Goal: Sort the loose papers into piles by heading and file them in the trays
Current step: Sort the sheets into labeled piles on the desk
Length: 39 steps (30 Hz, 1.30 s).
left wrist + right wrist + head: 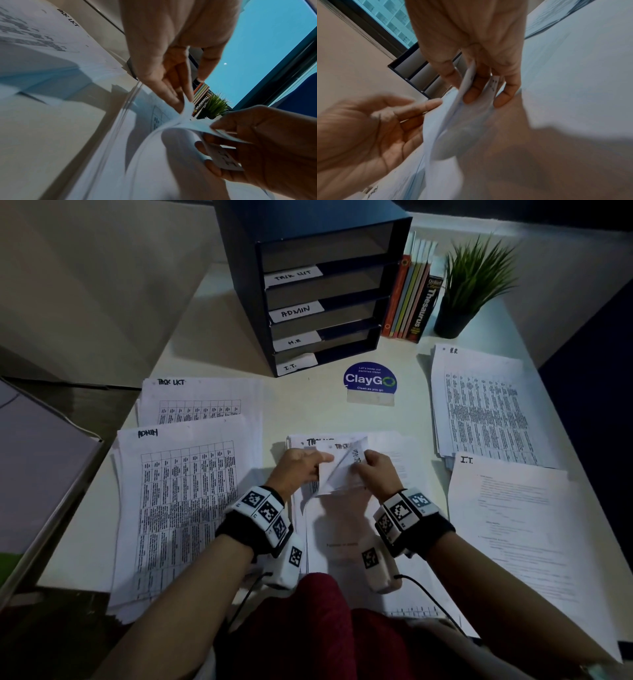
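Note:
In the head view both hands work over the loose pile (359, 529) in the middle of the desk. My left hand (317, 465) pinches the left edge of a curled-up sheet (337, 474) headed "TASK". My right hand (359, 465) holds the sheet's folded-over right corner between thumb and fingers. In the left wrist view the sheet's edge (187, 108) runs between my left thumb and fingers. The right wrist view has my right fingers (471, 94) clamped on the paper. Sorted piles lie around: TASK LIST (202, 402), ADMIN (185, 501), H.R (486, 412), I.T. (520, 525).
A dark blue tray unit (394, 268) stands at the back, with slots labelled TASK LIST, ADMIN, H.R and I.T. To its right are upright books (414, 299) and a potted plant (469, 285). A blue ClayGo sticker (370, 381) is on the desk.

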Motion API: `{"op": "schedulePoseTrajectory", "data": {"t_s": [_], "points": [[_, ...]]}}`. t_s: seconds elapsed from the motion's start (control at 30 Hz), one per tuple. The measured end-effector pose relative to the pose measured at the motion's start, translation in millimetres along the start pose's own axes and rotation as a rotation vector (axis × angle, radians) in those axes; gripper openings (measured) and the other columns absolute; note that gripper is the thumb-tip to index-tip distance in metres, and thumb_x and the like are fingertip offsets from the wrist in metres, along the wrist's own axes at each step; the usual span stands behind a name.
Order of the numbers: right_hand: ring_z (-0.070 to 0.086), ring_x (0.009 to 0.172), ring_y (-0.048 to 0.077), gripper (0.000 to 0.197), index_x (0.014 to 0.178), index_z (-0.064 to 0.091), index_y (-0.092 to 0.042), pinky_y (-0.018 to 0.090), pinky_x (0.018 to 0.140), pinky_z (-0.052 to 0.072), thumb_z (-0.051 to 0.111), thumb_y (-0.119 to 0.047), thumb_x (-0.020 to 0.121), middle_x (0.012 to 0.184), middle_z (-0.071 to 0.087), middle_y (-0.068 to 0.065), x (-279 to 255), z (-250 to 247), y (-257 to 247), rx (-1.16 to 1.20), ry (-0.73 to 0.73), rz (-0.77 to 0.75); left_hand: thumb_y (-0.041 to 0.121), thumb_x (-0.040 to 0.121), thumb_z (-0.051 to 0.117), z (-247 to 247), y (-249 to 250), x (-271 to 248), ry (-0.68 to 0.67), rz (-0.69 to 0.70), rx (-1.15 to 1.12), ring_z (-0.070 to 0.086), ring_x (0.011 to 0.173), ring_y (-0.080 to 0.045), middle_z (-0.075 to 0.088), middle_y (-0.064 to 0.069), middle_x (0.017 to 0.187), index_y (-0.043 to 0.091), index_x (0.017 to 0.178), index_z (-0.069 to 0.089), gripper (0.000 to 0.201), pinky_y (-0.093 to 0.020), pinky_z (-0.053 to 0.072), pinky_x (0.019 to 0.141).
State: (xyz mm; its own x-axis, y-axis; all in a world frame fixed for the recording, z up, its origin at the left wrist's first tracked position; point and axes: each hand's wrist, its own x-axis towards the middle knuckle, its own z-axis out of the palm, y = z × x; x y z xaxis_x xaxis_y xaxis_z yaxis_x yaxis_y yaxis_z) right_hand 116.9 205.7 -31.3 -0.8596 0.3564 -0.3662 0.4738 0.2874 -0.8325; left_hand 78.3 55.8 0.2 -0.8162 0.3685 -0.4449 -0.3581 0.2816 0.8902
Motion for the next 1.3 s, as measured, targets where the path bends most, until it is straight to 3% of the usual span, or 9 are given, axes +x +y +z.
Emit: {"op": "schedulePoseTrajectory", "data": {"t_s": [0.13,0.27,0.37,0.53,0.63,0.8,0.97,1.1,1.3], "points": [[0.045,0.058,0.019,0.019,0.092,0.039,-0.02,0.027,0.052,0.034,0.051,-0.013,0.078,0.068,0.048,0.003,-9,0,2,0.186,0.042,-0.016,0.016,0.092,0.054,-6,-7,5,0.124,0.118,0.117,0.053,0.107,-0.011,0.061,-0.004,0.119,0.006,0.116,0.062,0.028,-0.021,0.038,0.094],[0.063,0.09,0.029,0.021,0.115,0.031,-0.026,0.04,0.085,0.045,0.04,-0.023,0.097,0.082,0.068,0.011,-9,-1,-11,0.397,-0.093,-0.03,0.038,0.087,0.057,-4,-14,4,-0.041,0.099,0.133,0.061,0.086,-0.009,0.068,0.006,0.093,0.011,0.101,0.067,0.033,-0.021,0.046,0.082],[0.061,0.09,0.031,0.031,0.103,0.033,-0.024,0.039,0.079,0.048,0.034,0.003,0.089,0.093,0.066,0.015,-4,-7,-19,0.486,-0.078,-0.028,0.028,0.089,0.058,-5,-25,13,0.084,0.098,0.276,0.046,0.054,-0.009,0.05,0.005,0.056,0.01,0.069,0.057,0.027,-0.02,0.038,0.059],[0.061,0.098,0.019,0.037,0.083,0.039,-0.022,0.028,0.08,0.049,0.047,0.014,0.083,0.105,0.058,0.006,4,-17,-25,0.129,-0.05,-0.207,0.014,0.093,0.052,-8,-30,19,0.14,0.016,0.321,0.037,0.054,-0.014,0.043,-0.004,0.057,0.012,0.059,0.048,0.034,-0.023,0.03,0.054],[0.062,0.07,-0.003,0.03,0.086,0.048,-0.015,0.009,0.064,0.047,0.057,0.013,0.079,0.088,0.061,0.003,17,-18,-33,-0.013,-0.01,-0.29,0.014,0.093,0.051,-9,-25,20,0.12,-0.005,0.322,0.038,0.053,-0.013,0.043,-0.003,0.057,0.013,0.057,0.045,0.036,-0.023,0.03,0.052],[0.055,0.036,0.003,0.02,0.073,0.057,-0.013,0.016,0.045,0.044,0.052,0.005,0.083,0.06,0.058,-0.005,31,-20,-44,-0.182,0.028,-0.272,0.015,0.093,0.051,-10,-21,14,0.138,0.003,0.34,0.038,0.055,-0.013,0.04,-0.005,0.058,0.013,0.056,0.04,0.038,-0.024,0.031,0.055],[0.057,0.081,0.022,0.025,0.088,0.071,-0.004,0.018,0.066,0.037,0.05,0.007,0.08,0.086,0.067,0.012,33,-18,-45,-0.435,-0.039,-0.249,0.016,0.086,0.06,-7,-18,14,0.328,0.086,0.554,0.04,0.096,-0.02,0.041,-0.009,0.101,0.001,0.076,0.064,0.019,-0.024,0.031,0.091],[0.053,0.114,0.03,0.04,0.119,0.059,-0.006,0.028,0.093,0.039,0.05,0.006,0.083,0.122,0.06,0.013,31,-24,-43,-0.479,-0.043,-0.229,0.013,0.089,0.056,-6,-14,16,0.337,0.131,0.47,0.047,0.073,-0.024,0.042,-0.004,0.075,0.01,0.059,0.047,0.031,-0.025,0.035,0.07],[0.061,0.095,0.031,0.028,0.09,0.07,-0.001,0.028,0.08,0.044,0.045,0.007,0.079,0.099,0.069,0.017,21,-30,-37,-0.539,-0.058,-0.281,0.021,0.092,0.054,3,-13,8,0.174,-0.009,0.276,0.055,0.074,-0.014,0.062,-0.004,0.087,0.012,0.095,0.062,0.012,-0.02,0.042,0.063]]}}
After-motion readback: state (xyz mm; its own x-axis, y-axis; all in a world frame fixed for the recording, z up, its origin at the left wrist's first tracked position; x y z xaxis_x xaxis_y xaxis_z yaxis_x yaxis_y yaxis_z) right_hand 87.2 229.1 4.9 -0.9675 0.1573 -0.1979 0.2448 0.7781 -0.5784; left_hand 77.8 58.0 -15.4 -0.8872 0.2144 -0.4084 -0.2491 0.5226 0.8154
